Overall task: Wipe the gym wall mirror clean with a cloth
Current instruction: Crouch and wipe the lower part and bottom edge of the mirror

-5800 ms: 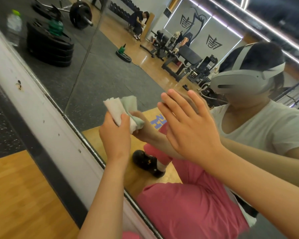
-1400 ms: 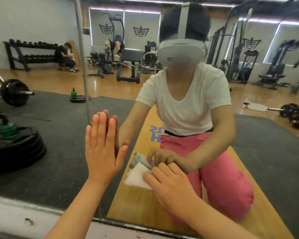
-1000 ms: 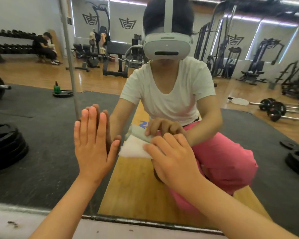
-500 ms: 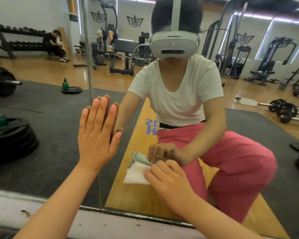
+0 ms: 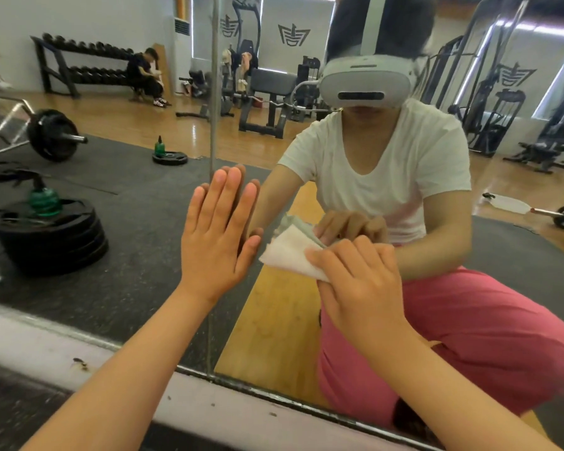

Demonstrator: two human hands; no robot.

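Right hand (image 5: 358, 284): fingers curled, pinching a folded white cloth (image 5: 287, 255) and pressing it to the large glass wall mirror (image 5: 137, 242). The cloth sits low on the glass, right of the vertical panel seam (image 5: 213, 92).

Left hand (image 5: 219, 236): fingers straight and close together, palm flat on the glass across the seam, thumb just beside the cloth.

A scuffed white ledge (image 5: 228, 408) runs under the mirror's lower edge.

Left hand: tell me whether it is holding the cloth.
No, the left hand lies flat with straight fingers against the mirror, while the right hand holds the cloth beside it.
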